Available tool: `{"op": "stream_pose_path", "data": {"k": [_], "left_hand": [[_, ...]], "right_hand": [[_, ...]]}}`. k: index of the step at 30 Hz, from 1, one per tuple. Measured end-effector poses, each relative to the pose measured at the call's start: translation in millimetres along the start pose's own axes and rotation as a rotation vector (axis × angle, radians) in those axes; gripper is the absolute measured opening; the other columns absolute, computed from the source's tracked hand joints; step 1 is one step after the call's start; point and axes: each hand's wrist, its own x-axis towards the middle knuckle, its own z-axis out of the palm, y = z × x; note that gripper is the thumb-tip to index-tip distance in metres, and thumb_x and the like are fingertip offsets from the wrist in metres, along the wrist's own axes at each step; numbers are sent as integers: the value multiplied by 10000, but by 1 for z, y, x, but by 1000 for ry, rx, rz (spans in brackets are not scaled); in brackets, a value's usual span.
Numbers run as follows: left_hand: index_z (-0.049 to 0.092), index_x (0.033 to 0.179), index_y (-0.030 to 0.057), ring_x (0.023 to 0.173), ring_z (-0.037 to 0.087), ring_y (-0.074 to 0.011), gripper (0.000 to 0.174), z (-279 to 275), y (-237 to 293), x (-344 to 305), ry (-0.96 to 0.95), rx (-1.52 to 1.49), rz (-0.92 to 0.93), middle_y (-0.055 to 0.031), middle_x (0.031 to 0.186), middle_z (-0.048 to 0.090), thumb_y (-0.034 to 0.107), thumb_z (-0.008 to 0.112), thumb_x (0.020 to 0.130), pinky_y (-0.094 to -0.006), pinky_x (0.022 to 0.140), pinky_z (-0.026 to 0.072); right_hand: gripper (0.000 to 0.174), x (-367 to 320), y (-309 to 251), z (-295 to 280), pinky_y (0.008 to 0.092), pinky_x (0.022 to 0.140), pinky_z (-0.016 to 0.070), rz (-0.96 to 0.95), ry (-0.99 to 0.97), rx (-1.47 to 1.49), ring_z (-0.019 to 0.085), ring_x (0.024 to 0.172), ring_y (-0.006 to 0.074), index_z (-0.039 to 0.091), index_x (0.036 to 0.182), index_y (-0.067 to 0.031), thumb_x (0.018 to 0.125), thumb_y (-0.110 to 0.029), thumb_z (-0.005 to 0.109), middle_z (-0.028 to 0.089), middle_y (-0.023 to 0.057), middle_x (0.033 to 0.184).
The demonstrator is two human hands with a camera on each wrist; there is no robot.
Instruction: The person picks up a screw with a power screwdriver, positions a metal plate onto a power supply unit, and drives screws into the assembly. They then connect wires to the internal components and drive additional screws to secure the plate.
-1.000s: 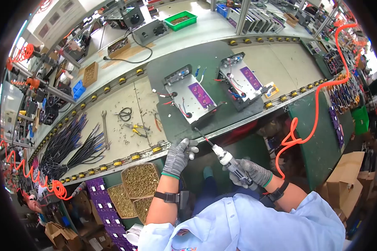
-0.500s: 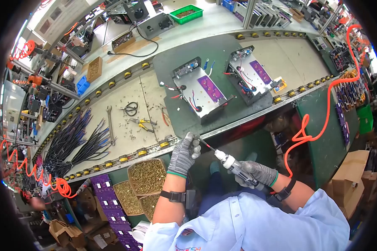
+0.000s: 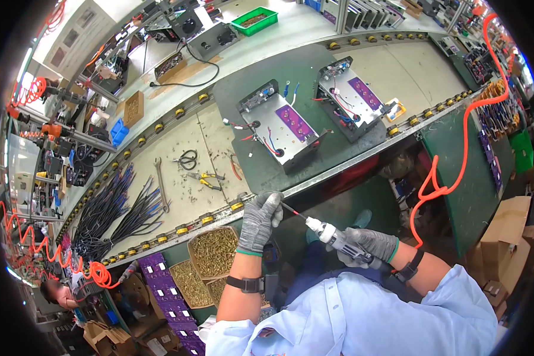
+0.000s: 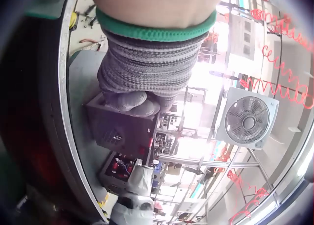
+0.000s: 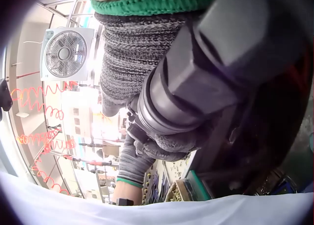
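Observation:
In the head view, my gloved right hand (image 3: 374, 243) grips a power screwdriver (image 3: 341, 238) whose long bit (image 3: 295, 211) points toward my left hand. The gloved left hand (image 3: 258, 225) has its fingers curled, and the bit's end disappears between thumb and fingers; the palm is hidden. Beyond the hands, a metal chassis with a purple board (image 3: 288, 139) lies on the dark green board (image 3: 267, 172). A second, similar chassis (image 3: 353, 101) sits to its right. In the right wrist view, the screwdriver's dark rear end (image 5: 196, 82) fills the middle.
Cardboard boxes of brass-coloured screws (image 3: 212, 254) stand beside my left forearm, near purple boards (image 3: 163, 291). Cable bundles (image 3: 101, 204), a wrench (image 3: 161, 184), scissors (image 3: 187, 160) and yellow-handled pliers (image 3: 210, 181) lie on the bench. An orange coiled hose (image 3: 466, 142) hangs at right.
The bit's end, visible beyond the left fingers a second ago, is now between them. The left fingers have curled in more. The head view has shifted slightly; both chassis stay put.

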Motion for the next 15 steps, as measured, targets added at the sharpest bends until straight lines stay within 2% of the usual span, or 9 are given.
{"op": "stream_pose_path", "data": {"k": [2, 3, 5, 6, 7, 8, 10, 14, 15], "left_hand": [[685, 1012, -33, 508, 492, -106, 318, 7, 6, 2, -37, 37, -3, -37, 672, 588, 284, 695, 991, -249, 462, 365], [685, 1036, -20, 507, 484, -97, 397, 8, 5, 8, -46, 81, -7, -26, 658, 578, 375, 684, 995, -241, 465, 367], [685, 1044, -9, 507, 482, -90, 447, 11, 3, 26, -29, 187, -31, -16, 659, 571, 434, 672, 990, -238, 464, 368], [685, 1051, 2, 507, 480, -84, 497, 11, 0, 39, -8, 289, -45, -6, 660, 564, 494, 660, 985, -234, 463, 370], [677, 1040, 26, 509, 480, -70, 567, 9, -1, 57, 99, 264, -67, 12, 656, 543, 587, 627, 971, -229, 456, 370], [677, 1015, 37, 516, 482, -65, 566, -4, -11, 85, 160, 350, -42, 17, 662, 533, 599, 623, 968, -240, 452, 370], [687, 1006, 42, 514, 469, -70, 574, 4, 4, 113, 183, 449, -53, 17, 668, 525, 611, 632, 956, -254, 448, 370], [698, 983, 44, 539, 466, -78, 591, 0, -20, 152, 122, 433, -34, 9, 674, 521, 630, 639, 942, -264, 481, 387], [697, 972, 44, 555, 468, -83, 594, -8, -30, 159, 87, 492, 40, 1, 673, 521, 634, 642, 938, -266, 502, 395]], "right_hand": [[743, -6, -5, 6, 213, 424, 448, -3, 18, 56, 561, 492, 76, 579, 1167, -67, 865, -745, 622, 603, 32, 697], [743, -7, -8, 9, 213, 424, 448, -4, 20, 66, 561, 492, 76, 579, 1167, -67, 865, -745, 622, 603, 32, 697], [745, -2, -16, 13, 219, 435, 455, -134, 181, -235, 577, 529, 79, 577, 1159, -61, 853, -738, 638, 607, 34, 708], [745, 4, -11, 7, 219, 435, 455, -135, 184, -228, 577, 529, 79, 577, 1159, -61, 853, -738, 638, 607, 34, 708], [743, 16, -4, -4, 221, 442, 456, -183, 237, -231, 578, 543, 80, 577, 1155, -62, 849, -737, 639, 604, 32, 710], [741, 26, 2, -13, 222, 449, 457, -231, 292, -236, 579, 557, 82, 578, 1150, -64, 845, -736, 641, 602, 31, 711], [721, 39, 0, -18, 222, 450, 451, -238, 317, -225, 570, 547, 85, 577, 1132, -70, 854, -733, 631, 595, 27, 704], [677, 56, -4, -27, 234, 446, 452, -252, 320, -213, 576, 548, 86, 574, 1110, -74, 876, -707, 625, 596, 26, 700], [678, 58, -3, -28, 234, 450, 456, -236, 324, -213, 580, 551, 88, 573, 1105, -70, 876, -705, 627, 597, 26, 699]]}}
